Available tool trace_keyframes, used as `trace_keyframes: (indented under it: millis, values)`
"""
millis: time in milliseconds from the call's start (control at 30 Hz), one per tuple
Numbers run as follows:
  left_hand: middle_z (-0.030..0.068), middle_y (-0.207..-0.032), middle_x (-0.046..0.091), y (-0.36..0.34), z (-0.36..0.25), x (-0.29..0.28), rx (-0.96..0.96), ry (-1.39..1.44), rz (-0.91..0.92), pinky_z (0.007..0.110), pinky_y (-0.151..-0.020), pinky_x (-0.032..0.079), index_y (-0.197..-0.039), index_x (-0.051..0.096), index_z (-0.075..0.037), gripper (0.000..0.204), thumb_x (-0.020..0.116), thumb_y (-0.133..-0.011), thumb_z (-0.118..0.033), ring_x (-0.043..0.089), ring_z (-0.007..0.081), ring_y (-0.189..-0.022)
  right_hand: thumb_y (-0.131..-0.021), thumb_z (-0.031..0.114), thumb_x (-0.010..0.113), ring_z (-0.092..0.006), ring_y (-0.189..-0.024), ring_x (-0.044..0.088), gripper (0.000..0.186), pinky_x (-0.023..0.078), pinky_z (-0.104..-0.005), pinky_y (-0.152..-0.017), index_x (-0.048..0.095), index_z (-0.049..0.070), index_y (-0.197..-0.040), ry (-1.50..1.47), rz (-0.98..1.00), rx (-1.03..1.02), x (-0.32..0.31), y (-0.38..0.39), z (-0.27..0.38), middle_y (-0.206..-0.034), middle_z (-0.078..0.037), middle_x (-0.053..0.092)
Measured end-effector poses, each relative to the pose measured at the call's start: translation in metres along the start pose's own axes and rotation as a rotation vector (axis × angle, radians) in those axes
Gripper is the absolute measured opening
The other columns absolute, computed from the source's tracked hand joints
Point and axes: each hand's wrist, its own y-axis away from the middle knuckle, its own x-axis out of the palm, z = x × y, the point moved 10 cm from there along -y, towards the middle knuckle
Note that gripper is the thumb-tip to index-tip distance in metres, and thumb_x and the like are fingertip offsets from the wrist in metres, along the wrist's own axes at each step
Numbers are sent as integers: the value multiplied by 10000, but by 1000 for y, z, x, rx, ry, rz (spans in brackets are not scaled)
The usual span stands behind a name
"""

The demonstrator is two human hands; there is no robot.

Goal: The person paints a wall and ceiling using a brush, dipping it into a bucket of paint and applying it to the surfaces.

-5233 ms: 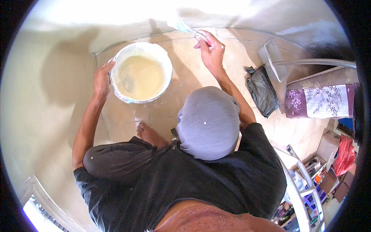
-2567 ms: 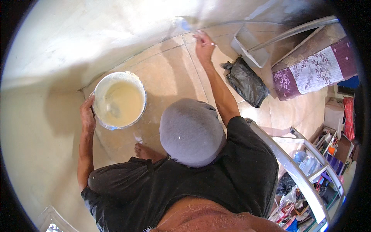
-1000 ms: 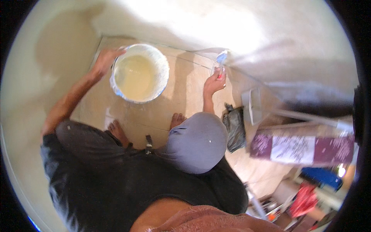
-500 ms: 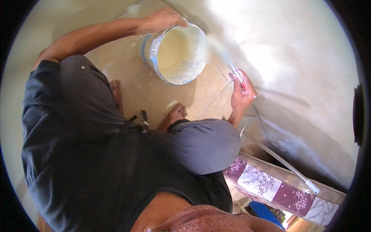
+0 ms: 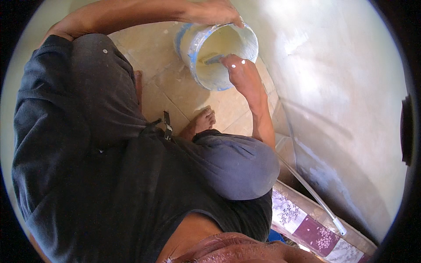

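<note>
A white, paint-smeared bucket [image 5: 188,40] is tilted toward me on the tiled floor, with pale cream paint [image 5: 215,46] inside. My left hand [image 5: 219,12] grips its far rim, fingers hooked over the edge. Over the near right rim reaches my right hand [image 5: 243,72], closed around the handle of a paintbrush [image 5: 213,59]. The brush head is inside the bucket, at the paint; its bristle tips are hard to make out. White paint spots mark the back of my right hand.
To the right rises a wall [image 5: 333,79] with whitish patches. A long pale pole [image 5: 313,193] leans at lower right over a purple-and-white floral mattress [image 5: 315,232]. My bare foot [image 5: 204,120] is on the floor tiles [image 5: 162,94] near the bucket.
My right hand has swung from beside the wall to the bucket, bringing the paintbrush into it. Bucket and left hand appear farther up and right in view, and the bucket is tipped differently.
</note>
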Motion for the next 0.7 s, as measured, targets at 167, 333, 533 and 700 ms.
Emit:
trace_keyframes:
  millis: [167, 333, 533, 700]
  values:
    - [132, -1115, 730, -5, 8, 2, -5, 119, -77, 356, -908, 498, -1178, 720, -39, 425, 616, -942, -377, 659, 244, -979, -855, -7, 578, -354, -803, 690, 221, 552, -437, -689, 718, 53, -1016, -30, -40, 102, -10, 14, -13, -922, -157, 704]
    - [129, -1116, 736, 0, 30, 1, -60, 209, -199, 350, -938, 484, -1180, 726, -20, 467, 644, -911, -393, 661, 246, -1004, -840, 49, 630, -372, -707, 686, 100, 549, -453, -628, 688, 31, -921, 30, -121, 235, -40, 15, -19, -819, -182, 698]
    - [141, -1224, 697, -10, 31, 0, -77, 174, -131, 339, -982, 462, -1225, 696, -2, 490, 620, -946, -397, 632, 226, -1102, -818, 67, 636, -369, -602, 672, 62, 546, -451, -545, 629, 5, -819, 135, -422, 396, -86, 44, -15, -712, -202, 672]
    - [137, -1164, 713, 4, 14, -2, -62, 252, -176, 330, -938, 487, -1235, 680, 23, 524, 605, -974, -426, 656, 191, -1032, -862, 116, 664, -377, -651, 667, 76, 529, -442, -582, 671, 56, -908, 31, -549, 486, -109, 77, -6, -746, -182, 670]
